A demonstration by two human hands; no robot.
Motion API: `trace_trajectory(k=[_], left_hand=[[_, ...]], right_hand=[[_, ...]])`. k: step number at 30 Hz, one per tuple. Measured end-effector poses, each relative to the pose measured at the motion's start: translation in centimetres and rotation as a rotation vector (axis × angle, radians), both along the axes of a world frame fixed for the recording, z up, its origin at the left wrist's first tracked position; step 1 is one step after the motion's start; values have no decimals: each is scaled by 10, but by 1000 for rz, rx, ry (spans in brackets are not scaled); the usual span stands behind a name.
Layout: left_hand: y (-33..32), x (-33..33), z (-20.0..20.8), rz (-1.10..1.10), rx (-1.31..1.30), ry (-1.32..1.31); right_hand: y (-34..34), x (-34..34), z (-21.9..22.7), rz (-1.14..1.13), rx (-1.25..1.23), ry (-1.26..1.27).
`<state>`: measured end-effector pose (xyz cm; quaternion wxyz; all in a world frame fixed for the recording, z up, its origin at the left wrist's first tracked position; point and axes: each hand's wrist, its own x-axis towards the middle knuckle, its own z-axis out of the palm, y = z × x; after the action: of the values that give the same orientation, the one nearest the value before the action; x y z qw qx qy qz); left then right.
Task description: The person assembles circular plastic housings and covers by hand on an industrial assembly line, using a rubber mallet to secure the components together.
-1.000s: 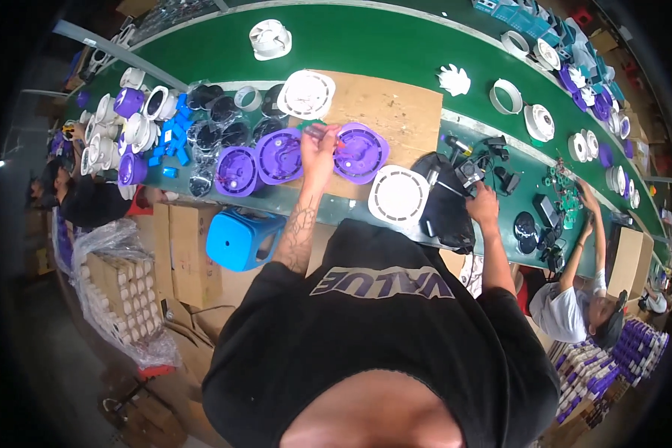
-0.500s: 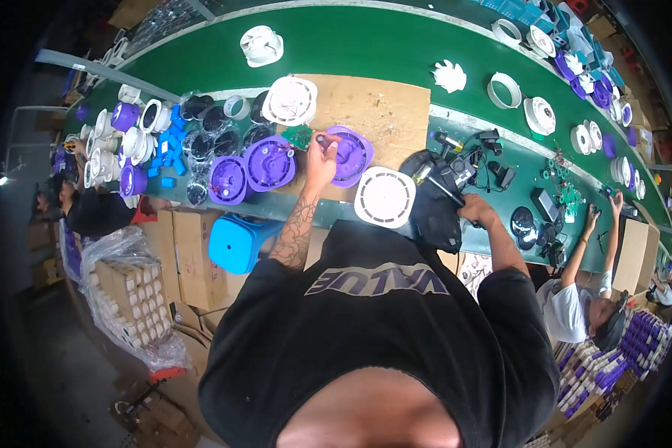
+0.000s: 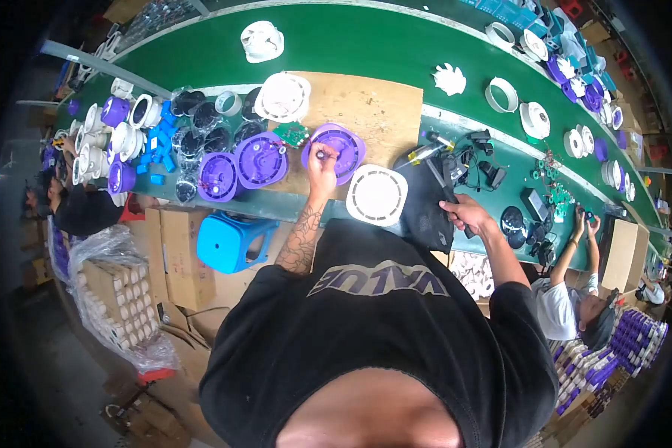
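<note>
My left hand (image 3: 322,175) is closed over a purple round-cornered housing (image 3: 346,142), its fingers curled around a small dark piece too small to name. Just left of it, a green circuit board (image 3: 291,134) with thin wires lies beside a second purple housing (image 3: 261,173). My right hand (image 3: 467,213) grips a black stick-shaped tool (image 3: 436,173), which slants across a black bag-like item (image 3: 423,213). Between my hands, near the bench edge, rests a white slotted cover (image 3: 376,196).
A brown board (image 3: 388,101) lies beneath the work. Wrapped black parts (image 3: 205,116), blue blocks (image 3: 157,145) and white housings stand left. Black adapters (image 3: 491,173) lie right. Beyond runs a green belt (image 3: 351,41). A blue stool (image 3: 220,243) stands below; a co-worker (image 3: 575,306) works at right.
My right hand has shifted left with the black tool, which now stands steeper. My left hand has drawn slightly nearer over the purple housing, away from the circuit board.
</note>
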<state>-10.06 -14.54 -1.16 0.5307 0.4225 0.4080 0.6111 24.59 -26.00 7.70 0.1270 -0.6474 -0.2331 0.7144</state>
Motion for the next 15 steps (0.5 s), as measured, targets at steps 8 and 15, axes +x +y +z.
trace_trajectory(k=[8, 15], left_hand=[[20, 19, 0, 184, 53, 501], [26, 28, 2, 193, 181, 450]], right_hand=[[7, -83, 116, 318, 626, -399], [12, -144, 83, 545, 886, -664]])
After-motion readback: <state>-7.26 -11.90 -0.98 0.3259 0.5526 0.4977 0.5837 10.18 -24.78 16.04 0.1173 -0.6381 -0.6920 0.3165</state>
